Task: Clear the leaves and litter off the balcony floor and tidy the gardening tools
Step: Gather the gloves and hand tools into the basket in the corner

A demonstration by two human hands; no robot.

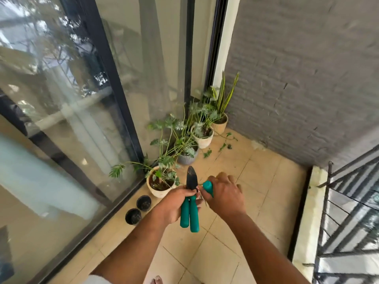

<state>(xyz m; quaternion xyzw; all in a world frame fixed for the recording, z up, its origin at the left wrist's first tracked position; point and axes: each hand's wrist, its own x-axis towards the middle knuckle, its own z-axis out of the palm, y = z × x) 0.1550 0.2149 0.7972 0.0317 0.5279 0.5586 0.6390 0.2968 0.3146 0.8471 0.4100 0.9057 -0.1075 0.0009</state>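
1. At the left of the frame's lower middle, two small black pots (138,210) stand on the floor (256,181) just beside the glass door (82,119); they look like a fair spot to park the tools, clear of the walking path.
2. Just right of them, at the centre, the left hand (174,206) curls round the pruning shears (189,210) near the pivot. The teal handles hang down together and the dark blade points up toward the potted plants (184,140). Holding so close to the blade is risky; sliding the grip down onto the handles would be safer.
3. Right of centre, the right hand (223,193) closes its grip on a second teal handle (208,187), whose working end is hidden. A thin stem or wire seems caught between the two tools, so ease them apart rather than yank.
4. In the upper right of the floor, loose green leaves (223,145) lie near the grey wall (307,78), not yet cleared.
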